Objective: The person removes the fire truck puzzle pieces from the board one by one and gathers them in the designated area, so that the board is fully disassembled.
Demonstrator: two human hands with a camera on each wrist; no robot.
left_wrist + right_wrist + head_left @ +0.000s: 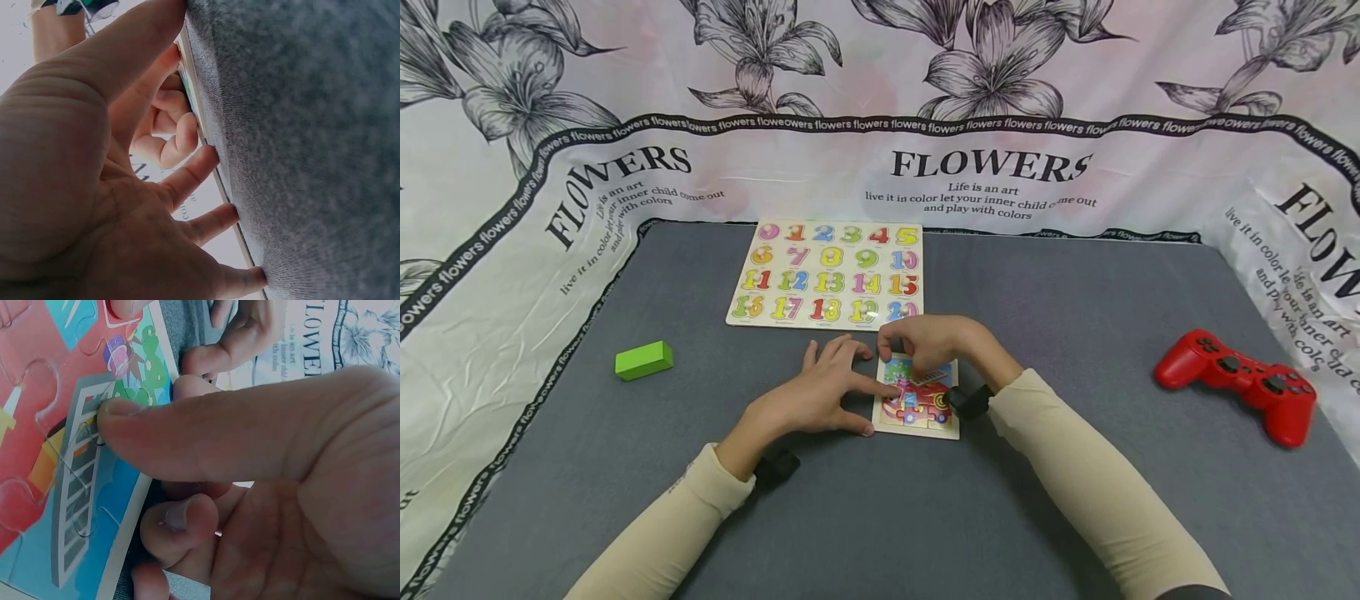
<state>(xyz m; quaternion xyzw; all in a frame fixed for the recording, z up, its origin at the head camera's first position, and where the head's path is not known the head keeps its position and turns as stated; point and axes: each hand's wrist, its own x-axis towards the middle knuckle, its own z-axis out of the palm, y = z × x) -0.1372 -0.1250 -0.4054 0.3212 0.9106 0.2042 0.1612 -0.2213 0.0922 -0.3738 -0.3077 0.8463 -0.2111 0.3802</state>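
A small jigsaw puzzle (pixel 927 421) with a red fire truck picture lies flat on the grey table. My left hand (pixel 816 396) is spread at its left side. Its index finger rests on the picture, and the thumb is at the left edge. In the right wrist view, my right thumb (pixel 200 434) presses on the puzzle by the truck's grey ladder (pixel 75 544), where the pieces' seams show. The other fingers of my right hand (pixel 936 340) are curled just beyond the far edge. In the left wrist view, the left palm (pixel 144 219) hides most of the puzzle.
Behind the puzzle lies a number board (pixel 808 312) with colourful numerals, its near right corner close to my right hand. A green block (pixel 643 361) sits to the left. A red game controller (pixel 1236 383) is at the right. Flower-printed cloth (pixel 820 179) borders the table.
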